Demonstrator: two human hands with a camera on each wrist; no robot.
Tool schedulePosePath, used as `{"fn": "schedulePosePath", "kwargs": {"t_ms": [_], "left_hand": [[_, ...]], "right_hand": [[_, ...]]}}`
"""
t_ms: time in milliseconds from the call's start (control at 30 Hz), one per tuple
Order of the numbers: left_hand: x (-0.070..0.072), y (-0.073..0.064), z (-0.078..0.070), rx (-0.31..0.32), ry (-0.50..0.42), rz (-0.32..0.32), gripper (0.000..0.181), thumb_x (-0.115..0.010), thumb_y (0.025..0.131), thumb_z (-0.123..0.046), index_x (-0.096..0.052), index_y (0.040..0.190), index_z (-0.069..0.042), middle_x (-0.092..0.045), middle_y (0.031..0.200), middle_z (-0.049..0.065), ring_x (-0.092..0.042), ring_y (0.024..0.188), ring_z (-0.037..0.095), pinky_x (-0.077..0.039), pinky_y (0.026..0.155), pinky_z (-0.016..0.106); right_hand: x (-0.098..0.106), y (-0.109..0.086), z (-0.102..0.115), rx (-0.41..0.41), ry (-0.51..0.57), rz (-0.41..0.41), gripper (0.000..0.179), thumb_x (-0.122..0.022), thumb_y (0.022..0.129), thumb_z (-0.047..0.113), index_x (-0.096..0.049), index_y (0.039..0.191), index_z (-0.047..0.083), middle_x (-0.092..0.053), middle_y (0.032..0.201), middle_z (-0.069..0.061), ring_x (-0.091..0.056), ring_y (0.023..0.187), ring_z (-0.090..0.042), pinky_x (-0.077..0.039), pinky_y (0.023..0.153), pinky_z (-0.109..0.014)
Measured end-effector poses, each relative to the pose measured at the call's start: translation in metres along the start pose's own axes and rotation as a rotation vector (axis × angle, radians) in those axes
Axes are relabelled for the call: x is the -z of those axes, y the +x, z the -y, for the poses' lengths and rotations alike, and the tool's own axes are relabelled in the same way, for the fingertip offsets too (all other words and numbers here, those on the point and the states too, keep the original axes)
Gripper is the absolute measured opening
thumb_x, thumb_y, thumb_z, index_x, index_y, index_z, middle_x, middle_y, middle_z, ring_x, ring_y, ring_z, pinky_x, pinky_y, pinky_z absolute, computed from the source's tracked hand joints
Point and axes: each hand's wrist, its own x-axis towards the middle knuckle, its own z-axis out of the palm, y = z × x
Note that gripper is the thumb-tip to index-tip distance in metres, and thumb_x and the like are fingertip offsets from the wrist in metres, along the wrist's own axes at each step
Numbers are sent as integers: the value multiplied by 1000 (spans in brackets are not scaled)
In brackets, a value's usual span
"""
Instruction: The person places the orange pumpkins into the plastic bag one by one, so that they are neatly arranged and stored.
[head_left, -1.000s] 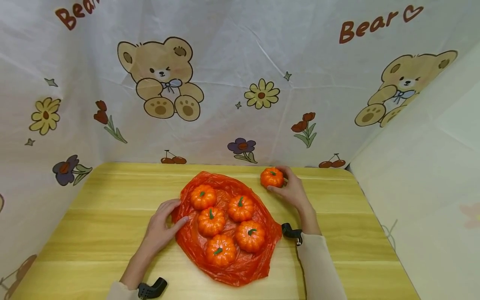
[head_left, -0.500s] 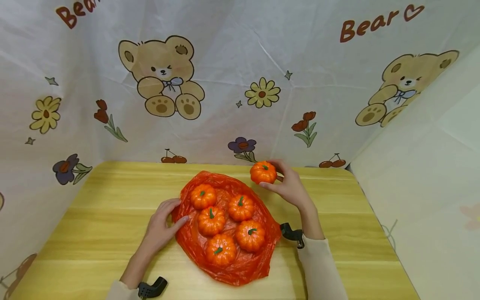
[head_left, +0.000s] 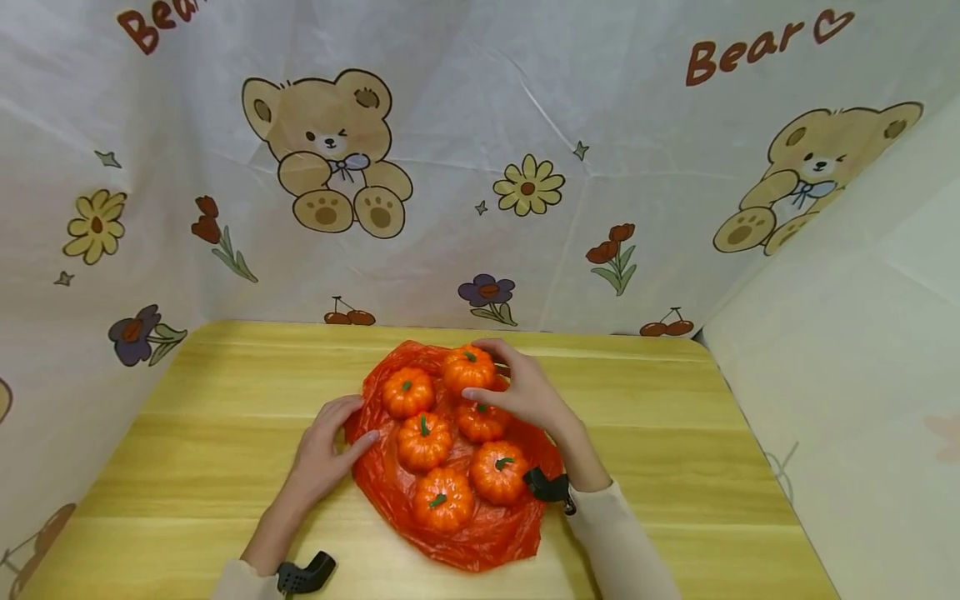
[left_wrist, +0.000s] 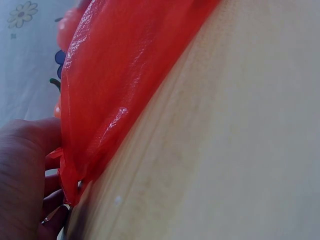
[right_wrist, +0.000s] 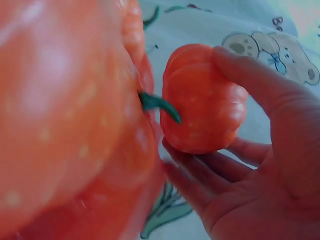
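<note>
My right hand [head_left: 528,393] holds a small orange pumpkin [head_left: 465,371] with a green stem, over the far edge of a spread red plastic bag [head_left: 480,546]. In the right wrist view, the thumb lies along one side of this pumpkin [right_wrist: 202,100] and the fingers curl round the other. Several similar pumpkins [head_left: 424,442] sit on the bag; one [head_left: 482,423] is partly hidden behind the right thumb. At the bag's left edge, my left hand [head_left: 322,450] grips the plastic, thumb on the inner side. The left wrist view shows the red film [left_wrist: 120,75] rising from those fingers.
A light wood-grain table [head_left: 225,433] lies beneath everything. Behind it hangs a white cloth [head_left: 442,125] printed with bears and flowers, and a pale cloth wall [head_left: 862,375] stands on the right. Black wrist mounts [head_left: 306,575] project from both wrists.
My right hand has lifted the pumpkin off the table's back right and carried it left over the bag. My left hand has stayed at the bag's edge.
</note>
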Motion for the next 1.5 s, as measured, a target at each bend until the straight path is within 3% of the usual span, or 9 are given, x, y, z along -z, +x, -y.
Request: {"fn": "schedulePosePath", "kwargs": {"t_ms": [167, 500, 700, 833, 1000, 1133, 1233, 1367, 1500], "left_hand": [[0, 1, 1, -11, 2, 0, 50, -86, 88, -17, -68, 132, -2, -67, 137, 16, -57, 131, 35, -25, 112, 4], [0, 0, 1, -1, 1, 3, 50, -86, 88, -17, -68, 132, -2, -67, 137, 16, -58, 132, 35, -25, 112, 4], [1, 0, 2, 5, 0, 5, 49, -86, 89, -18, -68, 132, -3, -67, 137, 14, -57, 133, 34, -29, 113, 8], [1, 0, 1, 9, 0, 6, 49, -86, 89, -19, -68, 132, -4, -67, 137, 14, -57, 133, 34, -33, 114, 14], [1, 1, 0, 8, 3, 7, 49, -86, 89, -19, -68, 132, -4, -67, 137, 15, -57, 133, 34, -37, 115, 20], [1, 0, 0, 7, -2, 8, 49, -86, 89, -18, -68, 132, -4, -67, 137, 15, -57, 133, 34, -34, 115, 16], [1, 0, 0, 12, -2, 9, 49, -86, 89, -19, -68, 132, -4, -67, 137, 14, -57, 133, 33, -39, 115, 23], [1, 0, -1, 22, -1, 17, 50, -86, 89, -19, -68, 133, -5, -66, 138, 14, -57, 134, 33, -44, 112, 46], [1, 1, -1, 28, 0, 21, 50, -85, 89, -19, -68, 133, -4, -66, 138, 14, -57, 134, 34, -44, 111, 52]], "right_hand": [[-9, 2, -3, 8, -22, -5, 68, -85, 90, 37, -54, 149, 20, -62, 145, 1, -58, 140, -25, -50, 115, -47], [-19, 5, -9, 28, -59, 23, 69, -74, 100, 36, -45, 157, 12, -63, 146, -8, -64, 132, -26, -53, 111, -48], [-22, 6, -12, 33, -99, 27, 59, -69, 103, 34, -50, 155, 14, -59, 152, -6, -56, 141, -26, -44, 120, -49], [-24, 7, -13, 58, -96, 22, 51, -70, 104, 24, -56, 151, 14, -60, 152, -6, -53, 144, -27, -41, 122, -50], [-27, 7, -16, 75, -73, -1, 47, -72, 101, 11, -61, 146, 14, -57, 154, -11, -50, 147, -28, -40, 123, -48], [-29, 8, -18, 100, -40, -34, 42, -74, 100, 14, -67, 141, 13, -54, 156, -18, -51, 147, -32, -45, 119, -50], [-31, 8, -18, 103, -5, -65, 35, -74, 100, 16, -71, 136, 14, -57, 154, -18, -53, 145, -32, -48, 116, -51], [-34, 9, -16, 99, -12, -82, 29, -73, 100, 10, -76, 129, 14, -62, 149, -13, -56, 142, -29, -51, 113, -48], [-35, 9, -15, 95, -60, -81, 23, -74, 97, 3, -82, 116, 15, -67, 144, -9, -59, 140, -29, -52, 111, -48]]}}
